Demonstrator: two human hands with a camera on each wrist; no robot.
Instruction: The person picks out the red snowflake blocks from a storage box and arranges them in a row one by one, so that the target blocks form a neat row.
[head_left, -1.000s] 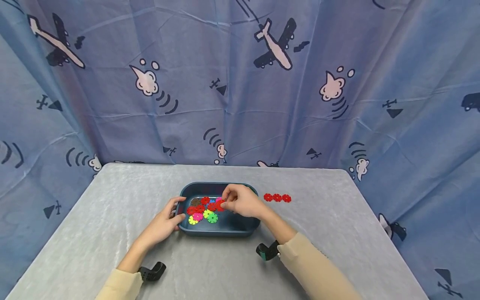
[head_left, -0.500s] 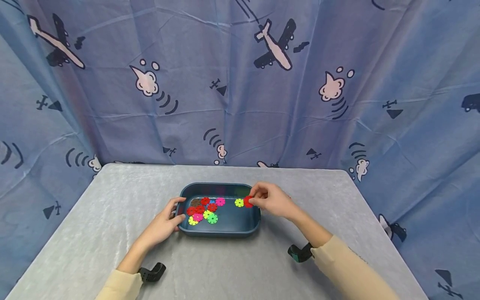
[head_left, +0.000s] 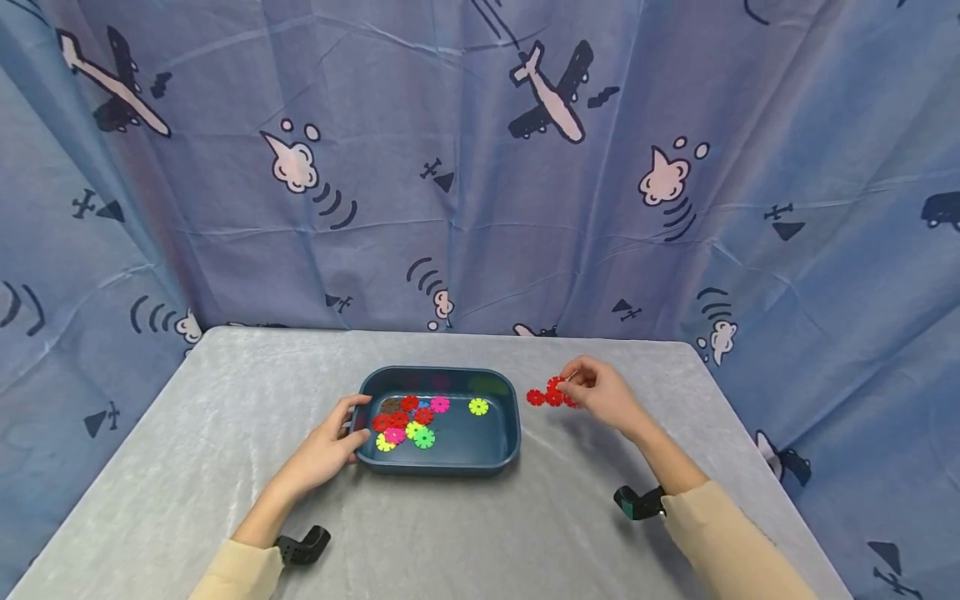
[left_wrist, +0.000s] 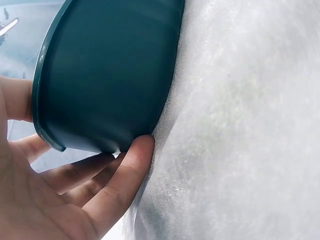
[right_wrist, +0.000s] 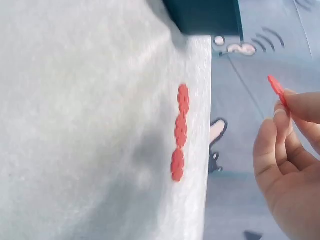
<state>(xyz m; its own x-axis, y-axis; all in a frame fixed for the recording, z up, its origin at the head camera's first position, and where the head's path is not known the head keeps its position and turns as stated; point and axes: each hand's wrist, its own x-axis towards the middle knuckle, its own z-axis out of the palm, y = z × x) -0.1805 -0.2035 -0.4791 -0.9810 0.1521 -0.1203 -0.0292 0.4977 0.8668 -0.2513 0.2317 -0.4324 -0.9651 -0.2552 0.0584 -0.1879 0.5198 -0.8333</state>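
Observation:
My right hand [head_left: 606, 402] pinches a red notched plastic disc [right_wrist: 275, 86] between thumb and fingers, raised above the table. Below it lie three red discs [right_wrist: 181, 131] in a straight line, right of the tray; in the head view the hand partly covers the rightmost one. With thumb and fingers, my left hand [head_left: 322, 452] grips the left end of a dark blue-green tray [head_left: 468, 446]. Inside, a cluster of discs in red, brown, pink, yellow, green and blue fills the left part. A single yellow disc [head_left: 478, 407] lies apart toward the tray's right side.
A pale grey cloth covers the table [head_left: 450, 533]. Behind it and at both sides hangs a blue curtain [head_left: 480, 208] printed with airplanes. Each wrist wears a black camera mount [head_left: 303, 546].
Holding a red disc, my right hand has moved from over the tray rightward to above the row of red discs. The left hand has stayed at the tray's left end.

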